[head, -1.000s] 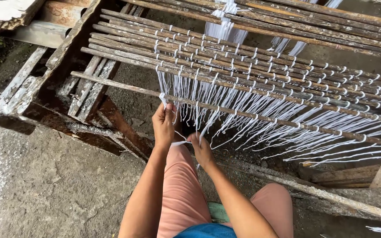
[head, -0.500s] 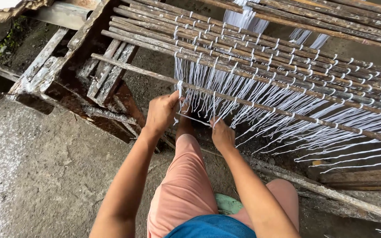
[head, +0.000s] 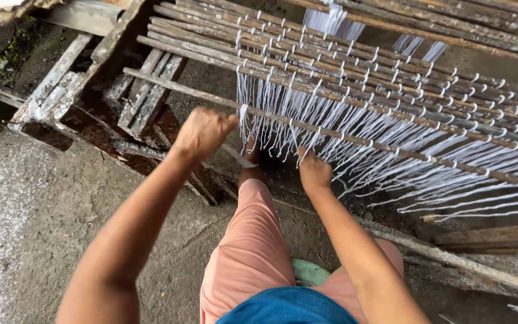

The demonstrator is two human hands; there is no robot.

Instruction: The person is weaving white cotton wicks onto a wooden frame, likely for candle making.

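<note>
Since 1 s ago your left hand (head: 202,132) has gone up and to the left, away from the knee; now it is a closed fist beside the end of the nearest bamboo stick (head: 307,123), and it pulls a white strand (head: 239,157) tight, so the tying at this end of the stick looks in progress, not finished. Your right hand (head: 314,172) has dropped a bit lower; it sits under the hanging white strings (head: 355,150), fingers curled, but whether it grips a string I cannot tell. The camera also came closer vs. before. The rack of sticks (head: 427,78) lies across a wooden frame (head: 79,78) above the concrete floor (head: 25,228). Packages, labels, signs: none visible; only a green sandal (head: 308,273) shows between your legs.
</note>
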